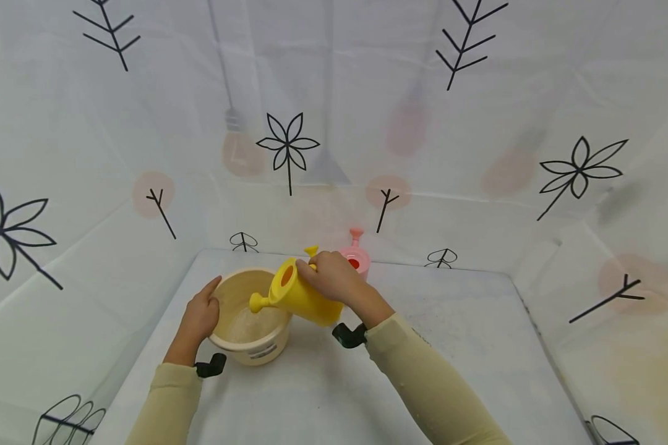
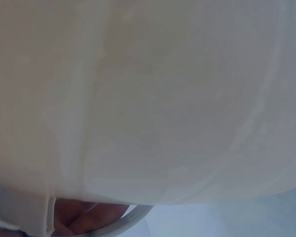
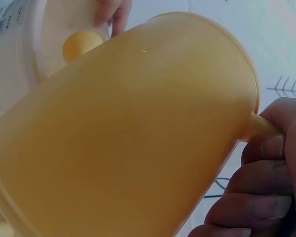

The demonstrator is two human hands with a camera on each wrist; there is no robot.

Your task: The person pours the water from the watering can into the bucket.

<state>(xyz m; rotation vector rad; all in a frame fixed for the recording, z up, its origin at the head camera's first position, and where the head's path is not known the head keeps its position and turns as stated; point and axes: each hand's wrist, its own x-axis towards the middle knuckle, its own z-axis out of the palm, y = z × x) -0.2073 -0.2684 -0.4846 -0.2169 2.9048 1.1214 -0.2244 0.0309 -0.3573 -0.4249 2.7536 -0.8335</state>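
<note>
A yellow watering can (image 1: 306,296) is tipped to the left, its rounded spout end (image 1: 258,302) over the mouth of a cream-coloured bucket (image 1: 267,353). My right hand (image 1: 334,275) holds the can by its handle; the right wrist view shows the fingers (image 3: 271,206) curled round that handle. At the bucket's left rim, my left hand (image 1: 201,315) grips it, with one finger stretched along the edge. A pale, shiny patch like shallow water lies on the bucket's bottom. In the left wrist view the bucket wall (image 2: 153,98) hides most of that hand.
Behind the right hand stands a pink watering can (image 1: 356,254), partly covered. A small yellow spout tip (image 1: 312,250) shows just left of it, its lower part hidden. All stand on a white-covered table (image 1: 423,371), enclosed by white printed cloth walls (image 1: 334,93).
</note>
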